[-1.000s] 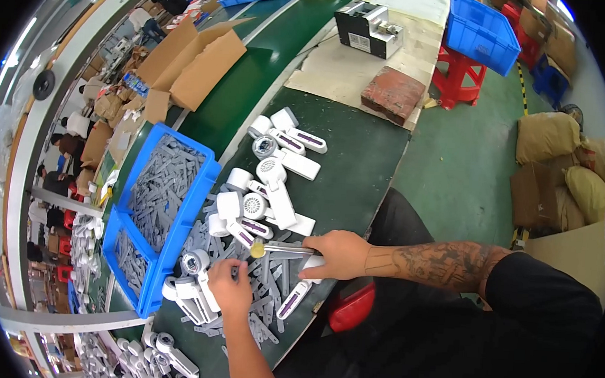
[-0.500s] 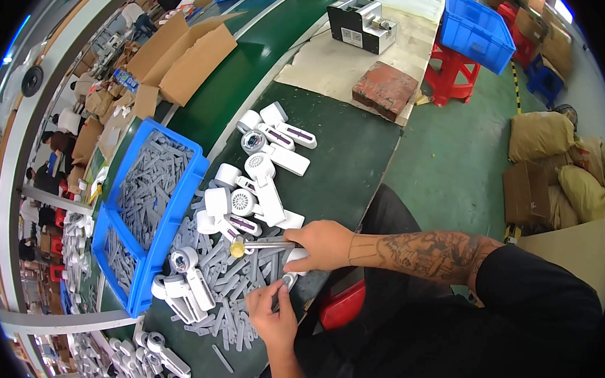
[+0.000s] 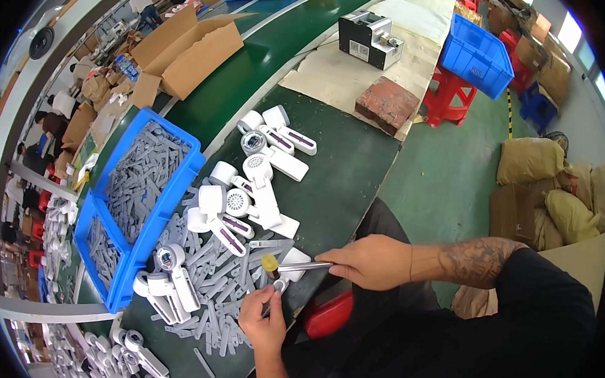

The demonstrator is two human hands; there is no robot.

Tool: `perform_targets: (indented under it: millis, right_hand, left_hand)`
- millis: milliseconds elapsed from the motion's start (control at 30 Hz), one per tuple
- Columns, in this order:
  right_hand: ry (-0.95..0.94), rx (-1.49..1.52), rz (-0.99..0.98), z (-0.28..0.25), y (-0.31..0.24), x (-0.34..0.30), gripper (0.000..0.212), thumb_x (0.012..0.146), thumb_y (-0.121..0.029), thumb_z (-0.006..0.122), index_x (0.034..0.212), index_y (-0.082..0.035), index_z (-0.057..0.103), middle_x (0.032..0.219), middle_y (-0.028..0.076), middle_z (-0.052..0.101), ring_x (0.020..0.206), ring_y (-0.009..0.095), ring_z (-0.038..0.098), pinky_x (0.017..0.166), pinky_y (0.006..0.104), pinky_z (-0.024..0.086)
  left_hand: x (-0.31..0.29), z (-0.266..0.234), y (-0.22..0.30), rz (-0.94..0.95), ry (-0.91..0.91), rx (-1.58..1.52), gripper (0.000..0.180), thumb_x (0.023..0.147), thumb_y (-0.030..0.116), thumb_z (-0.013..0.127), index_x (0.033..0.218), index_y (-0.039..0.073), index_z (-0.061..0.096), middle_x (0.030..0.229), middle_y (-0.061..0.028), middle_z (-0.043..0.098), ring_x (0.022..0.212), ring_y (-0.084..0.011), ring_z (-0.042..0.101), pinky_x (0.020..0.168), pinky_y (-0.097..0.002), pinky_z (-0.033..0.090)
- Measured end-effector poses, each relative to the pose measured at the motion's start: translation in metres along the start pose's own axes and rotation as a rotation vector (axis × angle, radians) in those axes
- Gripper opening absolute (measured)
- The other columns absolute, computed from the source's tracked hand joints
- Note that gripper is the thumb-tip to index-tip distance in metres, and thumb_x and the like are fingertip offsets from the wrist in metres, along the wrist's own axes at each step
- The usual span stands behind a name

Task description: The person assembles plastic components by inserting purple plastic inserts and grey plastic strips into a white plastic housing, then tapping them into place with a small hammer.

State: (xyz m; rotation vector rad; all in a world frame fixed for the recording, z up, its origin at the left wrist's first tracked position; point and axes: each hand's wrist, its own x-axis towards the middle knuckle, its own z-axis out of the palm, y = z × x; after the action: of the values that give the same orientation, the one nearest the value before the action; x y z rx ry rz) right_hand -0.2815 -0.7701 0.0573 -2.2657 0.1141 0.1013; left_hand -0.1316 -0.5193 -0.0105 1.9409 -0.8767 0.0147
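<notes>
My right hand (image 3: 379, 262) grips the metal handle of a small hammer (image 3: 305, 266) with a yellow head, held over the near edge of the bench. Just below the yellow head, my left hand (image 3: 263, 318) is closed with its thumb and fingers on a grey plastic part (image 3: 280, 285). Beside that part, partly behind the hammer handle, is a white round-headed piece (image 3: 295, 258); whether the two are joined I cannot tell. Loose grey plastic strips (image 3: 224, 288) lie heaped left of my hands. White handheld fans (image 3: 266, 199) with round heads lie beyond the heap.
A blue divided bin (image 3: 149, 222) of grey strips stands at the left. More white fans (image 3: 172, 288) lie near it. Farther along the bench (image 3: 346, 150) are a reddish brick-like block (image 3: 386, 105) and a black-and-silver machine (image 3: 369, 40). A blue crate (image 3: 477, 57) rests on a red stool (image 3: 449, 97).
The hammer and my right hand have moved right and nearer, bringing the yellow head from beside the white fans to just above my left fingers. The view has shifted slightly.
</notes>
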Motion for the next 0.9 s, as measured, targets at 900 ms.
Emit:
perform_targets:
  millis: [900]
  right_hand:
    - [0.203,-0.369,-0.316,0.024,-0.024,-0.009,0.068,0.094,-0.015,0.07,0.159,-0.027,0.053,0.082,0.003,0.06,0.06,0.023,0.064,0.049,0.0381,0.052]
  left_hand:
    - [-0.017,-0.037,-0.016,-0.003,-0.099,0.364,0.038,0.072,0.021,0.095,0.1,0.006,0.075,0.097,-0.0083,0.072,0.103,-0.0315,0.065,0.093,-0.0445,0.041]
